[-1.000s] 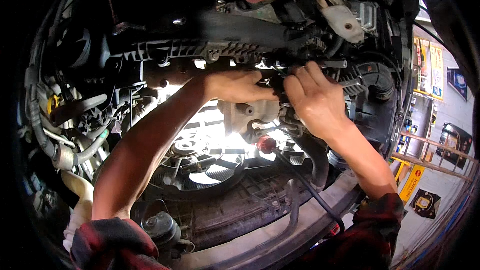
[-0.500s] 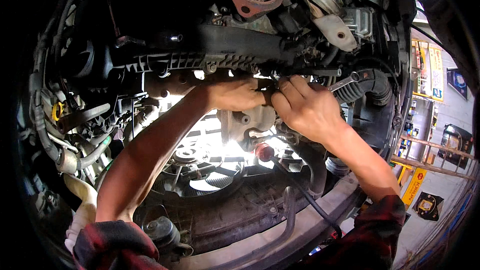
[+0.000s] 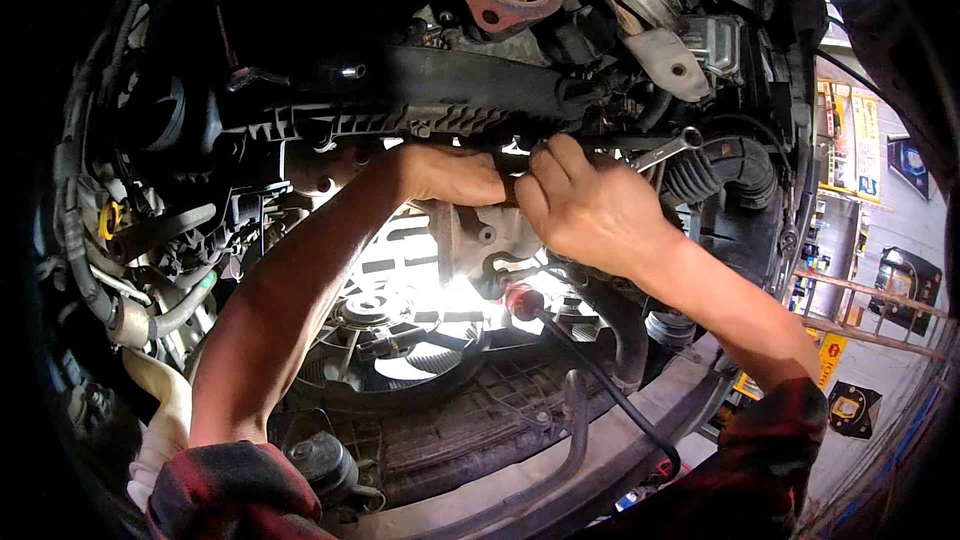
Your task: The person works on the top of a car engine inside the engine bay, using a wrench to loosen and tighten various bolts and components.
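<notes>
— White workshop wall (image 3: pixel 885 365) beyond the right forearm (image 3: pixel 725 305), dark engine bay (image 3: pixel 440 443) around both hands. How far along?

— Under way, by the look of it. Right hand (image 3: pixel 595 208) curled round a slim, shiny steel ring-ended wrench (image 3: pixel 660 153), jutting out to the right. Left hand (image 3: pixel 450 176) close alongside, fingertips hidden; cannot tell whether gripping.

— Finished bits, unfinished ones?

— Impossible to say: covered by fingers and shadow.

— Materials, then?

— Above the hands, ribbed black plastic strip (image 3: pixel 470 120); right of them, corrugated black hose (image 3: pixel 700 172); below and between, dull red round-ended piece (image 3: pixel 523 301) on black rod (image 3: pixel 605 386); under the left wrist, curved fan blades (image 3: pixel 430 358).
</notes>
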Motion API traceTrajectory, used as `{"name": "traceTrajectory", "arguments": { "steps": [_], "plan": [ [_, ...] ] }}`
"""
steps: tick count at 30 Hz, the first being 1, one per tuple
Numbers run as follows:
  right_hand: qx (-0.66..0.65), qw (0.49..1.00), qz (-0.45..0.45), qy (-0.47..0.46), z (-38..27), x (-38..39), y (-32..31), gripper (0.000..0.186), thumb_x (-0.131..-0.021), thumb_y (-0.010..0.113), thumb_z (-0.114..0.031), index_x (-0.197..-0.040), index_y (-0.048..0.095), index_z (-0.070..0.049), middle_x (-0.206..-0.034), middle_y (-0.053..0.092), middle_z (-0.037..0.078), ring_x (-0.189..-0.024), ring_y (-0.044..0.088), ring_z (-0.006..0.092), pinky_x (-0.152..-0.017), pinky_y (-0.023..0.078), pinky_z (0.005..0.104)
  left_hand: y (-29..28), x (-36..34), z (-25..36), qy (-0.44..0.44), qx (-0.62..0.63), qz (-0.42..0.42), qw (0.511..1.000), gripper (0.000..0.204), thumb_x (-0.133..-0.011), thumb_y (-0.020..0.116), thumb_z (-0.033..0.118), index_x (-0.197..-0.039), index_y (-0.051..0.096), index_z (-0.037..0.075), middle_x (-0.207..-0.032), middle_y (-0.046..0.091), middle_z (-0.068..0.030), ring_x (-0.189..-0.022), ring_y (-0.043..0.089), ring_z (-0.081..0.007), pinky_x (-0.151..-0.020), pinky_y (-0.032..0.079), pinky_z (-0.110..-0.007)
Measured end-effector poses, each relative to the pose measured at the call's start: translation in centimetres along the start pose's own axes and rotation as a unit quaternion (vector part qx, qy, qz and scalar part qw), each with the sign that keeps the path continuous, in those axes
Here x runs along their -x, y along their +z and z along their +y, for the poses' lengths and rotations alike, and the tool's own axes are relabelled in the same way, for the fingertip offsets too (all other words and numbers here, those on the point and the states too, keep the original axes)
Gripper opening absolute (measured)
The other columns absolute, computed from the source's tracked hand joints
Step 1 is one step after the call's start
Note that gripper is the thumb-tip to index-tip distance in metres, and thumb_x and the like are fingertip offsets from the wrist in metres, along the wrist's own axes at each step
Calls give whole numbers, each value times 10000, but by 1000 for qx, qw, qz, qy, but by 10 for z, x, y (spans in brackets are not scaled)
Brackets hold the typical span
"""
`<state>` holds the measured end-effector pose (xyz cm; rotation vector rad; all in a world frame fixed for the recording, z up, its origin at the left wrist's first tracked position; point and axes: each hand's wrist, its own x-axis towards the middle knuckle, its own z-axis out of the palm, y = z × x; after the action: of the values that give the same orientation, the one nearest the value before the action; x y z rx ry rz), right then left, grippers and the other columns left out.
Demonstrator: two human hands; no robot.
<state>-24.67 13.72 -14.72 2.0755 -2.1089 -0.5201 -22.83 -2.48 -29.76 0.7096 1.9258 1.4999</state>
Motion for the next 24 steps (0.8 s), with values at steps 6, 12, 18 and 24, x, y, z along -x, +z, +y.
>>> {"name": "traceTrajectory", "arguments": {
  "steps": [6, 12, 18, 24],
  "plan": [
    [1, 1000, 4, -7, 0, 16, 5, 175, -635, 611, -150, -776, 553, -64, -870, 608, 78, -824, 607, 205, -509, 517, 274, 9, -8, -7, -87, 49, -6, 995, 773, -849, 511, 649, -1326, 572, 44, -1327, 589, -190, -1207, 550, -310, -1027, 409, -382],
    [-23, 998, -16, 48, -1, 27, 9, 216, -652, 623, -121, -848, 580, -40, -931, 625, 102, -833, 611, 222, -529, 530, 306, 9, -13, -15, -62, -2, -18, 998, 880, -789, 497, 741, -1358, 560, 73, -1409, 524, -198, -1300, 490, -328, -1071, 373, -391],
    [-29, 992, -11, 122, -6, 17, 9, 327, -697, 623, -63, -1014, 613, 16, -964, 601, 129, -857, 602, 282, -566, 541, 339, 5, -3, 7, -120, -47, -39, 991, 762, -885, 389, 706, -1389, 547, 157, -1480, 438, -233, -1350, 421, -409, -1117, 334, -451],
    [1, 983, -87, 165, -14, 10, 6, 203, -703, 625, -72, -897, 588, -23, -891, 552, 112, -856, 598, 283, -575, 539, 344, 2, 0, 17, -76, -41, -31, 996, 710, -915, 397, 656, -1302, 611, 100, -1315, 582, -256, -1250, 533, -375, -1035, 402, -433]
  ]
}}
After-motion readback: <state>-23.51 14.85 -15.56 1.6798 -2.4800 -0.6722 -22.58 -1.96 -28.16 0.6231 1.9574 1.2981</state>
